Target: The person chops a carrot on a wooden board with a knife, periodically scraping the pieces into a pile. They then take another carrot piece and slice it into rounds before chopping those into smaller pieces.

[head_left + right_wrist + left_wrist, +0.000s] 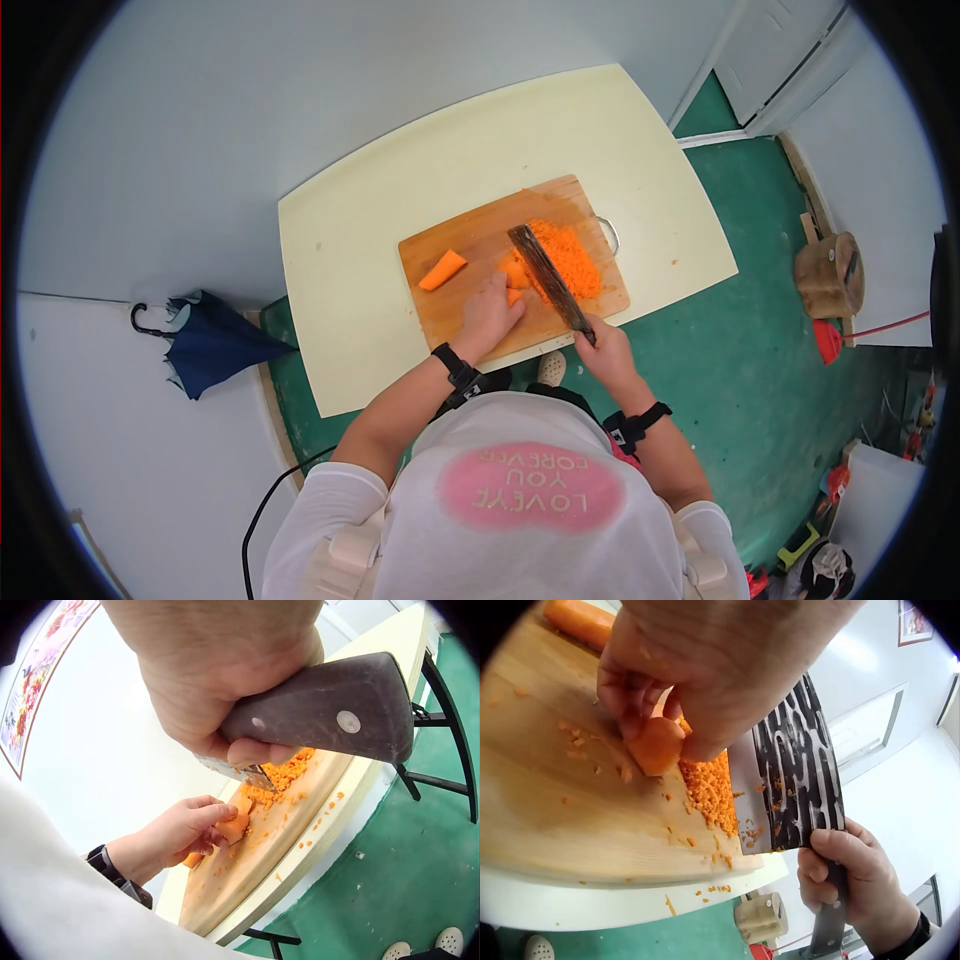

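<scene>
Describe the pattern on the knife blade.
Dark knife blade with wavy, mottled silver streaks; clearest in the left wrist view.

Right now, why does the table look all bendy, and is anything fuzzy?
Head view: a fisheye lens bows the table edges and darkens the corners, yet the cutting board stays sharp. Left wrist view: the left hand is so close it fills the top, slightly soft; the cleaver is crisp. Right wrist view: the right hand looms large, and a blurred sleeve covers the lower left.

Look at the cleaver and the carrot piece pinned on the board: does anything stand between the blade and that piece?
Nothing visible does. The cleaver in the right hand sits right beside the carrot piece; only the left hand's fingertips holding it are close to the blade.
</scene>
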A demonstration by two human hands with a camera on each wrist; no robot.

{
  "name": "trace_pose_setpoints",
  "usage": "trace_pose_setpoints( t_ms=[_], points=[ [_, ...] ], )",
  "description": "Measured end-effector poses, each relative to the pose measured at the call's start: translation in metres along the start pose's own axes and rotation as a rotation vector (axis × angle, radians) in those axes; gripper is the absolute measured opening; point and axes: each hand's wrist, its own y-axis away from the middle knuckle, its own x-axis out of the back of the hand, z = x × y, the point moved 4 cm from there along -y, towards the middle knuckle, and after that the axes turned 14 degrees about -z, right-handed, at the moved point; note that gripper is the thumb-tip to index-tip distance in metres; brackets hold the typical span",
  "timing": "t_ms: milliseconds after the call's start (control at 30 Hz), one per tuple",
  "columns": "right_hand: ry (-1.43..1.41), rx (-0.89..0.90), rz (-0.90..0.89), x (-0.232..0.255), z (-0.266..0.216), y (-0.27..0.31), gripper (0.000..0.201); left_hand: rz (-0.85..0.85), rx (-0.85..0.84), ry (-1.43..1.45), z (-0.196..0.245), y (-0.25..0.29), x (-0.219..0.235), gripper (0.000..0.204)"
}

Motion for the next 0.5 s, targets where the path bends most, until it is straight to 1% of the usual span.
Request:
trace_pose_setpoints(
  t_ms=[67, 133, 200, 267, 333, 367, 433, 500],
  points=[
    [-0.036, -0.037, -0.043, -0.001, 0.002, 0.001, 0.026, 0.019, -0.006, -0.014, -0.008, 0.005, -0.004, 0.032],
    [-0.025, -0.031, -0.067, -0.004, 0.002, 0.000, 0.026, 0.192, -0.159, 0.111, -0.016, 0.020, -0.002, 0.031],
    [-0.014, -0.019, -0.095, -0.009, 0.000, -0.002, 0.027, 0.183, -0.143, 0.076, -0.027, 0.033, -0.005, 0.032],
    [0.051, 0.037, -0.107, -0.015, -0.006, -0.004, 0.027, 0.175, -0.124, 0.042, -0.034, 0.042, -0.009, 0.033],
    [0.088, 0.037, -0.149, -0.021, -0.009, -0.008, 0.027, 0.350, -0.240, -0.047, -0.034, 0.049, -0.013, 0.032],
    [0.129, 0.034, -0.179, -0.024, -0.011, -0.009, 0.026, 0.354, -0.232, -0.044, -0.037, 0.051, -0.016, 0.032],
    [0.174, 0.054, -0.205, -0.025, -0.017, -0.010, 0.026, 0.469, -0.252, -0.097, -0.039, 0.061, -0.018, 0.032],
    [0.219, 0.076, -0.234, -0.029, -0.020, -0.011, 0.026, 0.481, -0.229, -0.112, -0.044, 0.070, -0.021, 0.034]
  ],
)
